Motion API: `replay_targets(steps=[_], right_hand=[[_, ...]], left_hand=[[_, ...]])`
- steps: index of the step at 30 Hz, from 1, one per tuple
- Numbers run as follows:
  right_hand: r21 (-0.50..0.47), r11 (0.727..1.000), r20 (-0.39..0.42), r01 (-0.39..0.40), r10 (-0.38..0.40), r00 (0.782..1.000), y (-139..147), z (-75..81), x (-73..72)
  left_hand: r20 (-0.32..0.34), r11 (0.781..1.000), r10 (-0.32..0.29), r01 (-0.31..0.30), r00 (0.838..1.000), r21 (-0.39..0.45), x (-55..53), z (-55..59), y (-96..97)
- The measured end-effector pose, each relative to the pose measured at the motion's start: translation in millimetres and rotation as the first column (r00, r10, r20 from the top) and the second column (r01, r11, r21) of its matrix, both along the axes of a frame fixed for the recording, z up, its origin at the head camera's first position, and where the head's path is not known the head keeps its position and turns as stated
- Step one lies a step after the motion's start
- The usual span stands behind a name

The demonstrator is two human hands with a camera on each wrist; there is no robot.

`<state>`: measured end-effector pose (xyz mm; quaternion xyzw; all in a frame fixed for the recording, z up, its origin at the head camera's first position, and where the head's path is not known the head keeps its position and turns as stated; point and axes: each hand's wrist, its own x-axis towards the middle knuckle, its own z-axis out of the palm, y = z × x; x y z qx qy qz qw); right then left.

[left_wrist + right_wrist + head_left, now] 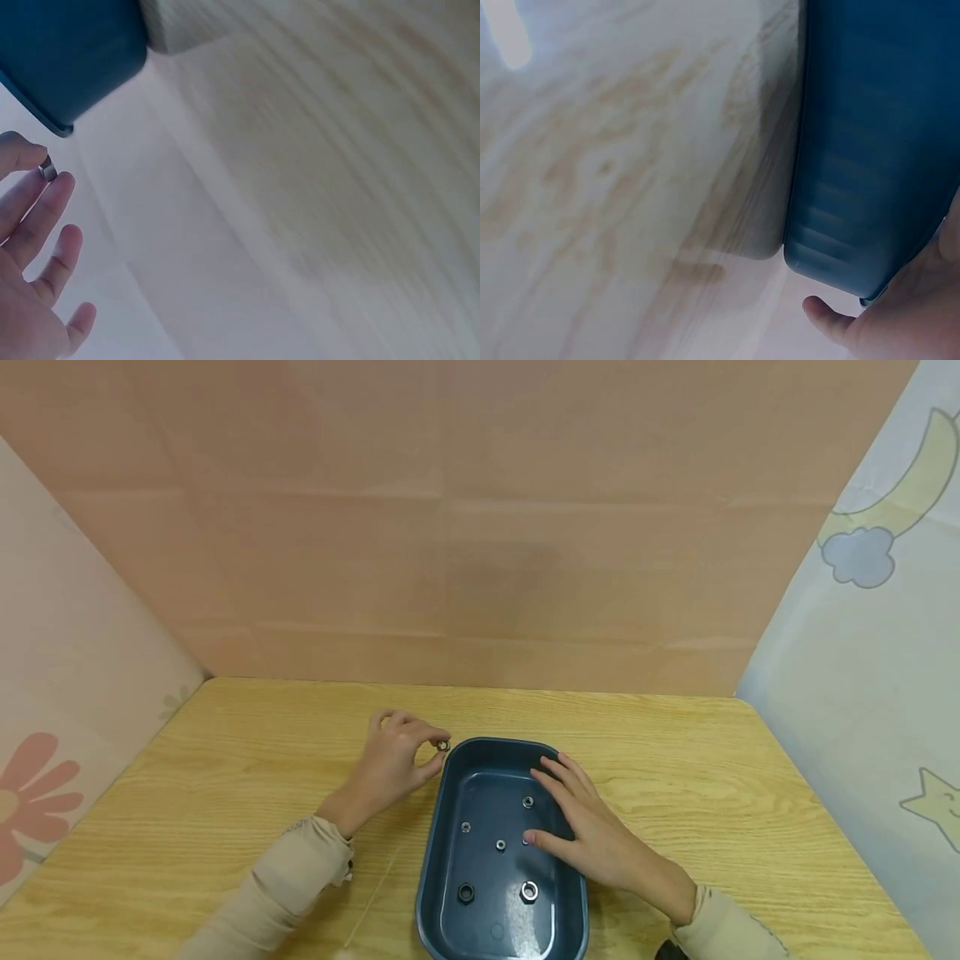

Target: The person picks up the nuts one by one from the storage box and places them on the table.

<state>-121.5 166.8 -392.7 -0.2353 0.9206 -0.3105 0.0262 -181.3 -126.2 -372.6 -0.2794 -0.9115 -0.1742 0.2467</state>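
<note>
Between thumb and fingertips, my left hand (393,760) pinches a small metal nut (443,746) just outside the upper left corner of a dark blue tray (427,877). The left wrist view also shows this nut (48,169) at the fingertips, with the other fingers apart. My right hand (592,835) reaches over the tray's right rim with its fingers spread, and I see nothing held in it. Inside the tray lie several hex nuts: two larger ones, a dark nut (466,892) and a shinier nut (528,892), and smaller ones. One small nut is partly hidden by the right thumb.
The tray stands on a wood-grain table (660,752). A plain brown sheet (480,568) rises behind the table, and patterned pale walls flank it. Something black (670,950) shows by the right sleeve. A thin pale line (375,893) runs along the table left of the tray.
</note>
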Motion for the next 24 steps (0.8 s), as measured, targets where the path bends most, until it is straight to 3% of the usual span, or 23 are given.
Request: replay_targets(steps=[12, 24], right_hand=[[-0.006, 1.000, -0.014, 0.001, -0.001, 1.000, 0.6, -0.5, 0.1], [-0.005, 1.000, -0.023, -0.009, 0.009, 1.000, 0.1, 0.6, -2.6]], left_hand=[[0.063, 0.998, 0.065, -0.066, 0.996, 0.011, -6.1, -8.6, -22.4], [0.109, 0.992, 0.120, -0.116, 0.987, -0.047, -16.4, -16.2, -43.2]])
